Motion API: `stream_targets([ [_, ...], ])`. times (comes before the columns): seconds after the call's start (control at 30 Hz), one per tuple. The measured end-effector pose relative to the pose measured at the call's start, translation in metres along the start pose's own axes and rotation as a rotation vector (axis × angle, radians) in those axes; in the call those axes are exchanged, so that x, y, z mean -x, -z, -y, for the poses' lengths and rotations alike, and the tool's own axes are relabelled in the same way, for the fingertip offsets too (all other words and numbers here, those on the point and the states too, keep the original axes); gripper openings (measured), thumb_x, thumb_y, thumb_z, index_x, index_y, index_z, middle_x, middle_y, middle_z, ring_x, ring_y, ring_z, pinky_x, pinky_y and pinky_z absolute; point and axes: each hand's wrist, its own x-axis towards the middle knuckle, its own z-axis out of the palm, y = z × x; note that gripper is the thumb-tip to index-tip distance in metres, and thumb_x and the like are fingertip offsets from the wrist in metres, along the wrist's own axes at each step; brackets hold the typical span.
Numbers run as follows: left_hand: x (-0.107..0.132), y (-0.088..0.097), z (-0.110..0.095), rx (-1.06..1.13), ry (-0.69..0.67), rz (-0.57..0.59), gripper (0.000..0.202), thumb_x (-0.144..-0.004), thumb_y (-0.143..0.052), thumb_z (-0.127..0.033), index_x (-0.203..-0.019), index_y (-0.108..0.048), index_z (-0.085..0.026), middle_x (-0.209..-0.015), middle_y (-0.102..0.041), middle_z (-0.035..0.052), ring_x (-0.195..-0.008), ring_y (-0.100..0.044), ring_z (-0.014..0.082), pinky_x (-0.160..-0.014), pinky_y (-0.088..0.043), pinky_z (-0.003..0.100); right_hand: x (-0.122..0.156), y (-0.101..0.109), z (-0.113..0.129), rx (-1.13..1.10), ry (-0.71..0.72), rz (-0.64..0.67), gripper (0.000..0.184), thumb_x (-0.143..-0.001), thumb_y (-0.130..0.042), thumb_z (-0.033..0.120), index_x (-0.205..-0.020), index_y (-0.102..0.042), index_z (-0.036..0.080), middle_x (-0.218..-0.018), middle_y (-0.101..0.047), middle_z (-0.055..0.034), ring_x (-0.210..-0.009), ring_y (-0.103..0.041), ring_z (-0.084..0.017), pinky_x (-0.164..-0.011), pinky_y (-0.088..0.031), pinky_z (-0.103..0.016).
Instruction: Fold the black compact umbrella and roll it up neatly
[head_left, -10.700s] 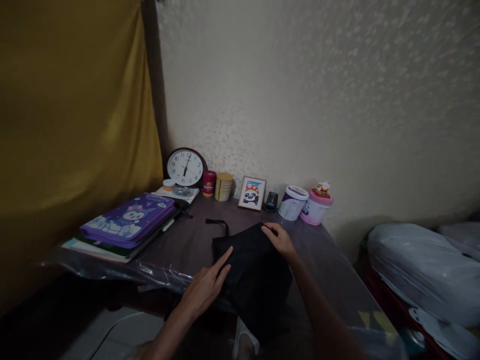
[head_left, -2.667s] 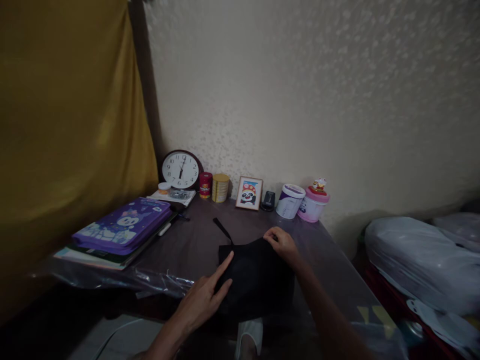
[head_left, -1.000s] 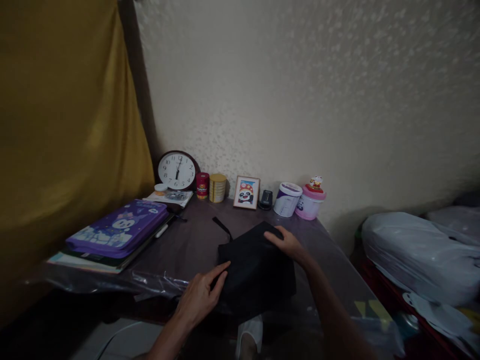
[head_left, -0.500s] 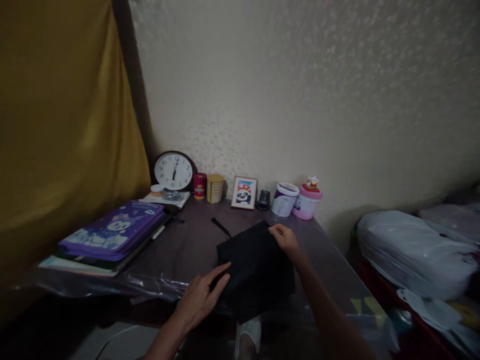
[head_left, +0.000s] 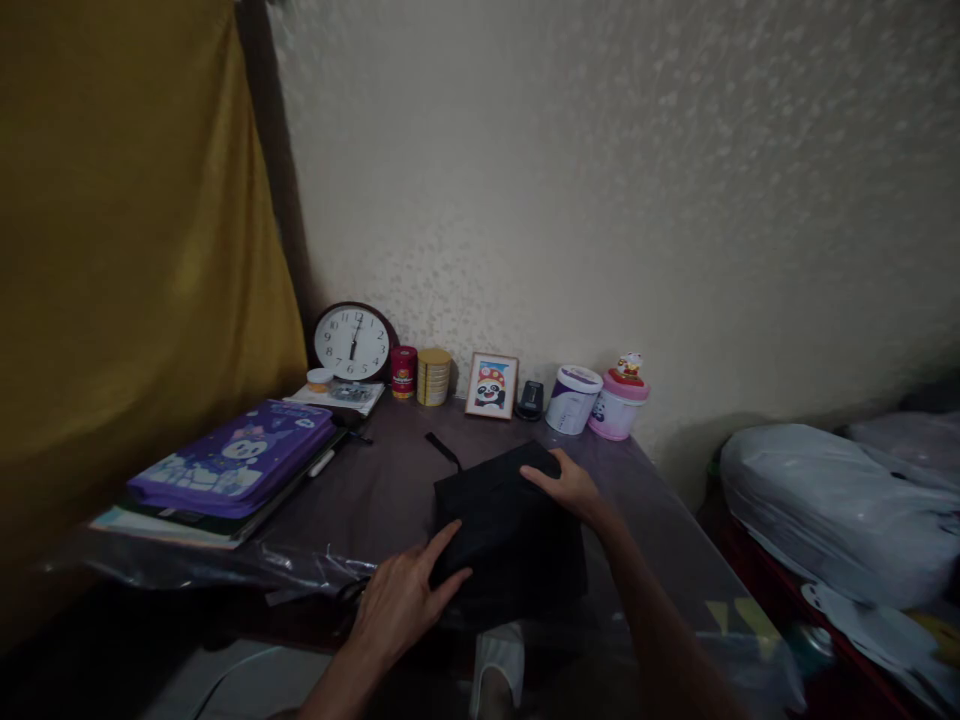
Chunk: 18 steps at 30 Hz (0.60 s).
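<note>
A flat black cloth pouch-like piece [head_left: 510, 530], its exact kind unclear in the dim light, lies over the table's near edge. A thin black strap [head_left: 442, 452] sticks out from its far left corner. My left hand [head_left: 405, 595] rests at its left side, thumb and index finger spread apart on the cloth; the other fingers are mostly hidden. At the far right corner my right hand [head_left: 566, 487] grips the cloth, thumb stretched over the top and fingers at the edge.
Along the wall stand a clock [head_left: 352, 342], a red can [head_left: 403, 372], a yellow tin [head_left: 433, 377], a panda picture frame [head_left: 492, 386], a small black object [head_left: 530, 400] and two tubs [head_left: 574, 400]. A purple zip case [head_left: 236, 455] lies on books at left. White bags [head_left: 832, 510] are at right.
My right thumb has slid from the corner further onto the cloth. The cloth's near edge has risen a little. My left hand stays at the left side, its thumb slightly further right.
</note>
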Motion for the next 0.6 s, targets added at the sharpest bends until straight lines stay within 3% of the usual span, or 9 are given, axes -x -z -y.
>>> stream_targets([
  [0.13, 0.0, -0.001, 0.001, 0.044, -0.026, -0.035, 0.051, -0.078, -0.047, -0.051, -0.127, -0.039, -0.036, -0.104, -0.065, 0.0026, -0.091, -0.061, 0.0225, -0.08, -0.042, 0.031, -0.005, -0.004, -0.003, 0.044, -0.078, -0.08, 0.028, -0.068, -0.056, 0.045, -0.079, -0.06, 0.02, -0.079, -0.065, -0.0048, -0.08, -0.06, -0.022, -0.071, -0.042, -0.031],
  [0.23, -0.002, 0.002, 0.003, 0.107, 0.036, -0.004, 0.052, -0.075, -0.049, -0.054, -0.123, -0.044, -0.036, -0.075, -0.069, 0.0003, -0.072, -0.064, 0.0209, -0.071, -0.045, 0.029, -0.008, 0.0, -0.01, -0.076, -0.093, -0.084, 0.029, -0.072, -0.05, 0.044, -0.074, -0.061, 0.018, -0.076, -0.065, -0.0047, -0.078, -0.06, -0.021, -0.07, -0.043, -0.031],
  [0.3, -0.004, 0.005, 0.006, 0.163, 0.086, -0.005, 0.052, -0.073, -0.049, -0.056, -0.121, -0.048, -0.036, -0.068, -0.068, -0.0013, -0.067, -0.064, 0.0205, -0.066, -0.046, 0.028, -0.007, 0.006, -0.013, -0.239, -0.087, -0.055, 0.038, -0.074, -0.045, 0.049, -0.077, -0.062, 0.016, -0.079, -0.065, -0.0058, -0.078, -0.06, -0.02, -0.067, -0.044, -0.03],
  [0.43, -0.012, 0.009, 0.016, 0.368, 0.146, -0.072, 0.05, -0.07, -0.054, -0.055, -0.115, -0.053, -0.033, -0.096, -0.068, -0.0004, -0.088, -0.063, 0.0213, -0.074, -0.047, 0.029, -0.001, 0.016, -0.017, -0.532, -0.14, -0.038, 0.041, -0.073, -0.047, 0.053, -0.088, -0.058, 0.016, -0.086, -0.064, -0.0073, -0.075, -0.06, -0.018, -0.058, -0.046, -0.026],
  [0.6, -0.018, 0.011, 0.028, 0.627, 0.172, -0.176, 0.051, -0.07, -0.057, -0.05, -0.113, -0.055, -0.023, -0.109, -0.063, 0.002, -0.101, -0.058, 0.0207, -0.086, -0.045, 0.029, 0.004, 0.019, -0.02, -0.529, 0.027, 0.101, 0.033, -0.072, -0.052, 0.047, -0.084, -0.056, 0.017, -0.082, -0.061, -0.0043, -0.075, -0.058, -0.016, -0.064, -0.046, -0.027],
])
